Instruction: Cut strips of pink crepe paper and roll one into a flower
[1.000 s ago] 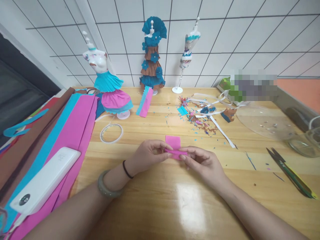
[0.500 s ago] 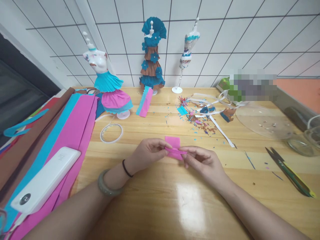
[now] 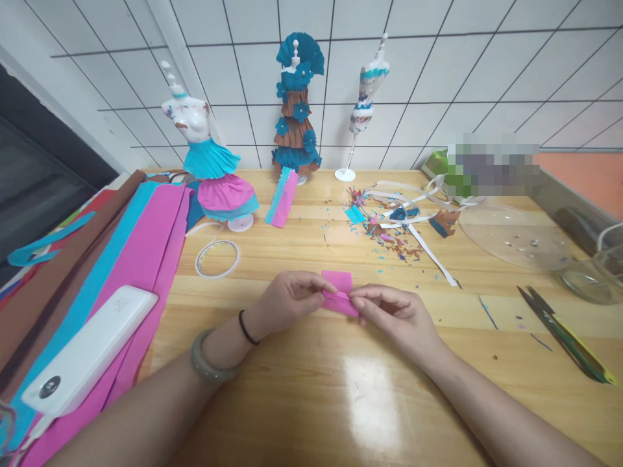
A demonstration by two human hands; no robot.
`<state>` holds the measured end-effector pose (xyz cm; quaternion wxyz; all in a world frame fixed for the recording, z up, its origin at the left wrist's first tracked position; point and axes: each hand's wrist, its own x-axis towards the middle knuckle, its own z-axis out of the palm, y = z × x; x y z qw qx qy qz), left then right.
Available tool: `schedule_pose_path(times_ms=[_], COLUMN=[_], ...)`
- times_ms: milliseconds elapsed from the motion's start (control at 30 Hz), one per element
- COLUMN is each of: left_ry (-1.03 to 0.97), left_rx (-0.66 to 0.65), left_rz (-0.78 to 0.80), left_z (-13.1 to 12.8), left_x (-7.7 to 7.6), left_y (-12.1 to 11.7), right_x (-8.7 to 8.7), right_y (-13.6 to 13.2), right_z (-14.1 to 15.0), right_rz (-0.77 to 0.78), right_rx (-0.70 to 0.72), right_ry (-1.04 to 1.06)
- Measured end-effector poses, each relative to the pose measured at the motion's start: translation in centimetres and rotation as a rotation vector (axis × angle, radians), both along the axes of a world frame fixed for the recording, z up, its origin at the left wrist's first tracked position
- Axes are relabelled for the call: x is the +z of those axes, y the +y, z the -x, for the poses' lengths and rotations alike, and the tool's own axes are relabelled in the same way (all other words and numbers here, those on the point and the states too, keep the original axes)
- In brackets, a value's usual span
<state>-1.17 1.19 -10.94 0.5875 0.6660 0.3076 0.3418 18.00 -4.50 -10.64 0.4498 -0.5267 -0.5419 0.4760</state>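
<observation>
A small piece of pink crepe paper point(image 3: 337, 281) is held just above the wooden table, with a narrow crease running across it between my hands. My left hand point(image 3: 298, 293) pinches the left end of the crease between thumb and fingers. On the right end, my right hand point(image 3: 392, 307) has its thumb and fingertips closed in a pinch. The fingers cover both ends of the crease. Farther back lies a blue-and-pink paper strip point(image 3: 281, 198), apart from both hands.
Three small mannequins stand at the back: one in blue and pink skirts point(image 3: 219, 175), one in a teal and brown dress point(image 3: 296, 130), one bare point(image 3: 364, 104). A tape roll point(image 3: 217, 259), paper sheets point(image 3: 160, 224) and a power bank point(image 3: 92, 350) lie left; paper scraps point(image 3: 394, 227) and scissors point(image 3: 567, 337) right.
The pink paper has shifted slightly down and right, and its crease looks flatter. My right fingertips have moved a little along its edge. My left hand stays nearly still.
</observation>
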Motion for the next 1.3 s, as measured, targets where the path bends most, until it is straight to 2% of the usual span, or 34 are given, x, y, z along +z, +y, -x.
schedule_pose_path(times_ms=[133,267,433,600,767,933,1100,1300], left_ry=[0.085,0.185,0.29,0.313,0.35,0.388,0.343,0.324], left_rx=[-0.031,0.015,0.102,0.172,0.104,0.083,-0.033,-0.02], left_rz=[-0.04,-0.116,-0.406,-0.682,-0.854,-0.821,-0.725,-0.664], left_z=[0.19,-0.13,-0.46,-0.43,-0.59,-0.61,-0.62,-0.66], left_x=[0.6,0.7,0.09,-0.12,0.33,0.19,0.32,0.33], left_y=[-0.1,-0.33,-0.49,-0.64,-0.92,-0.87,-0.68,-0.61], right_x=[-0.74,-1.14,-0.84,-0.56,-0.69,-0.61,-0.55,-0.78], right_y=[-0.06,-0.17,-0.22,-0.21,0.04,-0.06,-0.2,-0.21], right_z=[0.02,-0.01,0.06,0.04,-0.07,0.0,0.03,-0.04], right_rz=[-0.058,-0.218,-0.402,-0.421,-0.475,-0.519,-0.579,-0.559], right_rx=[-0.001,0.03,0.073,-0.015,0.012,0.038,0.031,0.027], right_ry=[-0.025,-0.146,-0.283,-0.366,-0.403,-0.381,-0.402,-0.441])
